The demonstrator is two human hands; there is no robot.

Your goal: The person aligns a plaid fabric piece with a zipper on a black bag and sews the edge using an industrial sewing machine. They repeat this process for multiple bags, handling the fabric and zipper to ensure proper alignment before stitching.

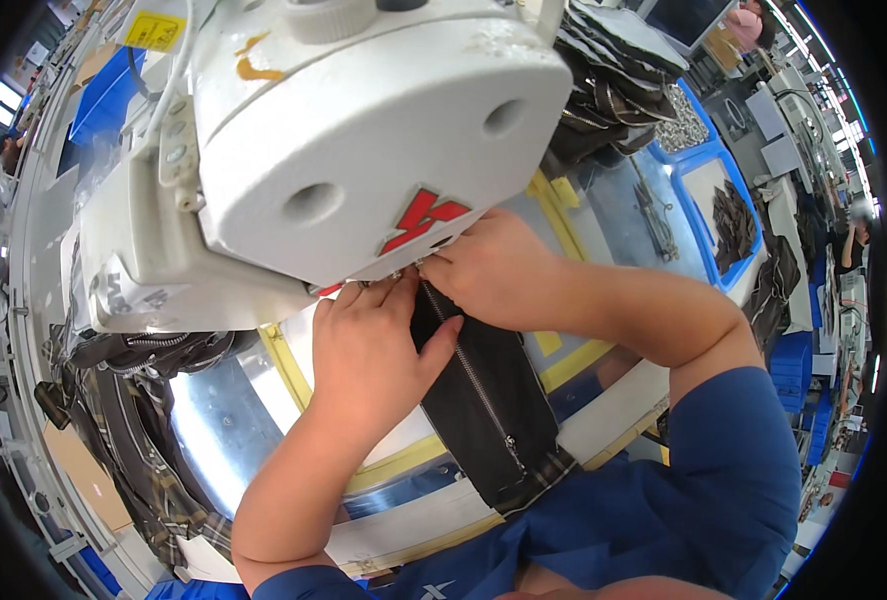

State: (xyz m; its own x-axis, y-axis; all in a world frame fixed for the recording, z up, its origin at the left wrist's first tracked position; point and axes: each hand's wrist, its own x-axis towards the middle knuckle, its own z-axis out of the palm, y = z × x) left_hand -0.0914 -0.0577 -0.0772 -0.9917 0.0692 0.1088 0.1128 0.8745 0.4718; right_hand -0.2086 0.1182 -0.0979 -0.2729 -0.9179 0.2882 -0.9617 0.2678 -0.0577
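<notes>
A strip of black fabric point(464, 420) with a metal zipper point(476, 385) runs from under the white sewing machine head point(384, 150) toward my body. The zipper's slider and pull point(512, 445) are at its near end, by a plaid edge. My left hand point(369, 350) rests on the fabric's left side, fingers stretched forward and thumb apart across the zipper; its fingertips are partly hidden below the machine head. My right hand point(494, 270) is closed at the fabric's far right edge, fingers bent close to the needle area. The machine head hides the needle and stitching point.
Dark plaid garment pieces point(129, 450) are heaped at the left; more folded pieces point(614, 85) lie behind right. Blue trays hold small metal parts point(682, 125) and dark fabric tabs point(734, 225). Scissors-like metal tools point(656, 215) lie nearby. Yellow tape point(289, 370) marks the table.
</notes>
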